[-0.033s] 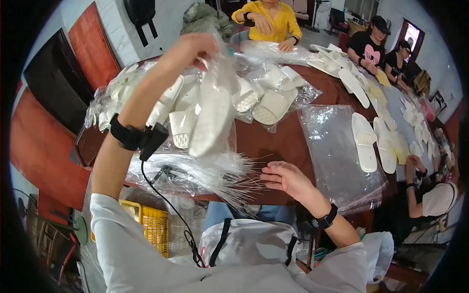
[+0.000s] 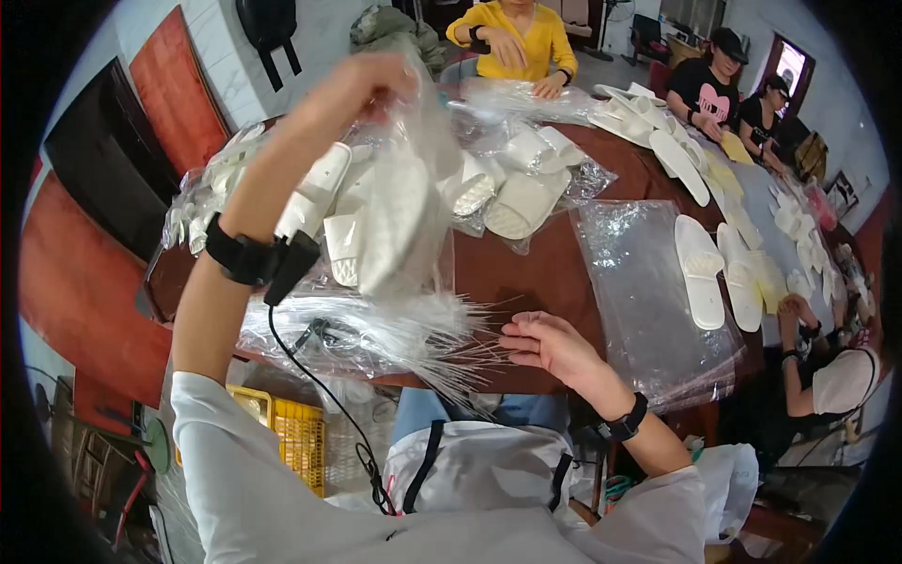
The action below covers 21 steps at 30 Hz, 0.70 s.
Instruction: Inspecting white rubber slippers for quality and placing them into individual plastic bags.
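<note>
My left hand (image 2: 381,80) is raised over the table, its fingers closed on the gathered top of a clear plastic bag (image 2: 418,122). Inside the hanging bag is a white slipper (image 2: 393,221), sole partly showing through the film. Below it lies a bundle of thin white ties (image 2: 404,334), their loose ends fanned out to the right. By those ends, close to the table edge, my right hand (image 2: 554,350) is open with its palm turned up and fingers stretched out. No held thing shows in it.
Bagged white slippers (image 2: 526,202) crowd the left and far side of the brown table (image 2: 554,282). Flat clear bags (image 2: 639,282) lie right, beside a pair of loose slippers (image 2: 700,273). A yellow crate (image 2: 299,442) stands below. A person in yellow (image 2: 526,47) sits opposite; others work at right.
My left hand has risen slightly, and the bag with the slipper has swung a little to the left. My right hand has stayed almost still.
</note>
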{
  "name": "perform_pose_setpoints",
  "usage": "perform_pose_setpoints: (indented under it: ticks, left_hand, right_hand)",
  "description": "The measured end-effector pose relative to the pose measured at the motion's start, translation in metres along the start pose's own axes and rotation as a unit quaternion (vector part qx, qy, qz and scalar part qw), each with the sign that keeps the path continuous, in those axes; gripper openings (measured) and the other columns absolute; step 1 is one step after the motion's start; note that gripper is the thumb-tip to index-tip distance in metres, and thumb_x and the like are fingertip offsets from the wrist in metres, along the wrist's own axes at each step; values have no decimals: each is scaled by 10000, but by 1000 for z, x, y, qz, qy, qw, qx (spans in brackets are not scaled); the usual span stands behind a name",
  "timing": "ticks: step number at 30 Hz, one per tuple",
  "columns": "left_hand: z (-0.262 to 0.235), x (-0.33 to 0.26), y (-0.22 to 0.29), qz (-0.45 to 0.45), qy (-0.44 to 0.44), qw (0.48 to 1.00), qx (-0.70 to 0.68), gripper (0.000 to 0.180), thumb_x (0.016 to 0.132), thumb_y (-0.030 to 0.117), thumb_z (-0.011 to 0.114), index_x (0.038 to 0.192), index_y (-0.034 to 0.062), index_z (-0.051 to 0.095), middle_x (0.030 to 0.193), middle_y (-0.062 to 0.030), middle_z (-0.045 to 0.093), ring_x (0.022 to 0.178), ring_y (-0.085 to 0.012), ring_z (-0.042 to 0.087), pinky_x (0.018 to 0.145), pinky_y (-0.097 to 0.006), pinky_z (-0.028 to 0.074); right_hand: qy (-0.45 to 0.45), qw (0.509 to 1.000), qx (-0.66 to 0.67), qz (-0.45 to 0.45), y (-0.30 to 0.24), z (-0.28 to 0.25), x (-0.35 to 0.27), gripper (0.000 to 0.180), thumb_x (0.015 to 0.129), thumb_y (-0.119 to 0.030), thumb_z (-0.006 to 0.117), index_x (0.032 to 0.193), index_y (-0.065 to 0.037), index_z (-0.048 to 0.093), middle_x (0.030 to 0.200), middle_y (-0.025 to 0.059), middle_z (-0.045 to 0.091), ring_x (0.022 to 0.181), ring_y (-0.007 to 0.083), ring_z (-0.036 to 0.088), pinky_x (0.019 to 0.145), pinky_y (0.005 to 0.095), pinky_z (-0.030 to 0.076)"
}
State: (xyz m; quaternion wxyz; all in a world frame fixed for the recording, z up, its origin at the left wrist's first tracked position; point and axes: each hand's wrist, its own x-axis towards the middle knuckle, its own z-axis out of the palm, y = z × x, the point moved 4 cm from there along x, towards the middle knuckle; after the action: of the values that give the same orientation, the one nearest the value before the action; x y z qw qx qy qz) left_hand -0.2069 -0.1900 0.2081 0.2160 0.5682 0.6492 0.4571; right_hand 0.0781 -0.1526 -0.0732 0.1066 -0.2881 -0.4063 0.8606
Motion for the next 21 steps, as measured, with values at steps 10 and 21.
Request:
perform_pose_setpoints:
  ticks: [10, 21]
  left_hand:
    - [-101, -14, 41, 231, 135, 963, 26, 203, 887, 13, 572, 1087, -20, 576, 1076, -138, 633, 992, -245, 621, 830, -338, 542]
    - [-272, -92, -51, 231, 58, 968, -77, 269, 899, 46, 530, 1155, -32, 553, 1164, -142, 605, 1093, -226, 574, 829, -327, 513]
  right_hand:
    - [14, 1000, -5, 1, 11, -3, -4, 271, 942, -174, 555, 1177, -43, 522, 1161, 113, 596, 1053, 231, 611, 868, 383, 527]
    - [9, 999, -18, -46, -6, -12, -19, 184, 976, -181, 507, 1120, -80, 558, 1130, 84, 617, 1040, 206, 623, 848, 351, 530]
